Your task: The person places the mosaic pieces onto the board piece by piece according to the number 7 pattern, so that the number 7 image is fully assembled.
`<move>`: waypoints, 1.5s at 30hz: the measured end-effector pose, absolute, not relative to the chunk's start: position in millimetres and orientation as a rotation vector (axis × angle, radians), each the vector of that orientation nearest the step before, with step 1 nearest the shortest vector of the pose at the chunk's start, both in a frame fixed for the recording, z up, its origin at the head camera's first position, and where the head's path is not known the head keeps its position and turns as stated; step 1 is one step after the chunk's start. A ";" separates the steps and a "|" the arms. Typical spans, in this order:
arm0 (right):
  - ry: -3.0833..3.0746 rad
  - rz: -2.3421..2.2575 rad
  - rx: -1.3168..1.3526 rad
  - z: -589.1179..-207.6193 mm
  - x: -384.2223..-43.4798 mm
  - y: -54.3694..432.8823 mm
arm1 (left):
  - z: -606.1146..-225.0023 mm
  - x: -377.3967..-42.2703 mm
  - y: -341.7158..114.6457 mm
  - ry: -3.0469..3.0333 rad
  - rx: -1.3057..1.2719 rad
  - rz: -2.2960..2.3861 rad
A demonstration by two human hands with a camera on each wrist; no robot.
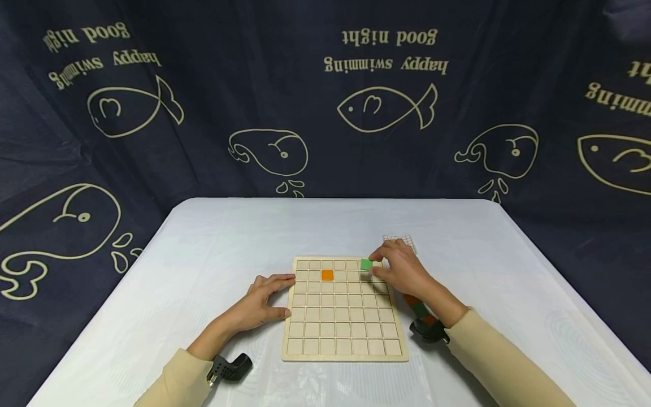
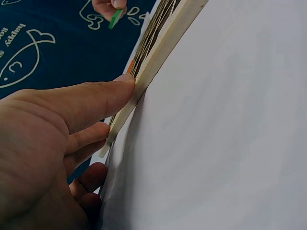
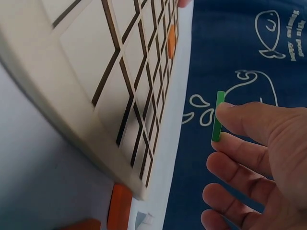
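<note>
A wooden grid board (image 1: 327, 329) lies on the white table, its square cells divided by thin ridges. One orange square tile (image 1: 328, 275) fills a cell in the second row from the far edge. My right hand (image 1: 402, 270) pinches a green square tile (image 3: 218, 116) between thumb and index finger, held above the board's far right corner. At the board's left edge, my left hand (image 1: 261, 303) touches the rim, its thumb and fingers spread apart and nearly straight. In the left wrist view the thumb (image 2: 110, 96) rests against the wooden side.
Orange and green tiles (image 1: 420, 309) lie in a row right of the board, partly under my right forearm. A small card with a printed grid (image 1: 407, 242) lies beyond my right hand. A dark blue curtain (image 1: 325, 102) with fish drawings hangs behind the table (image 1: 229, 237).
</note>
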State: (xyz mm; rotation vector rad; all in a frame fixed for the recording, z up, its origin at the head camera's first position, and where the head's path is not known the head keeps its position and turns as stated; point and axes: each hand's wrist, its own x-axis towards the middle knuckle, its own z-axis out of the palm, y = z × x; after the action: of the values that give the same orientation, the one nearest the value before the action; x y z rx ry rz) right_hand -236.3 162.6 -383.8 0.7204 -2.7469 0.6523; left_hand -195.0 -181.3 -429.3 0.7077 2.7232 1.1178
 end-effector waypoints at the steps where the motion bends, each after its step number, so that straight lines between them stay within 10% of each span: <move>1: -2.744 0.647 0.726 -383.9 -236.3 161.3 | -429.3 -194.9 -181.4 2.725 0.710 1.118; 45: -2.808 0.533 0.860 -394.0 -247.0 119.3 | -430.9 -195.0 -181.2 2.727 0.723 1.116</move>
State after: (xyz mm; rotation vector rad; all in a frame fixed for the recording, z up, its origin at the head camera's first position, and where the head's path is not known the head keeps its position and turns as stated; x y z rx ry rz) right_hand -247.0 119.3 -394.0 0.8595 -2.8084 0.5328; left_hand -195.0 -181.2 -430.9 0.7231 2.7271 1.1156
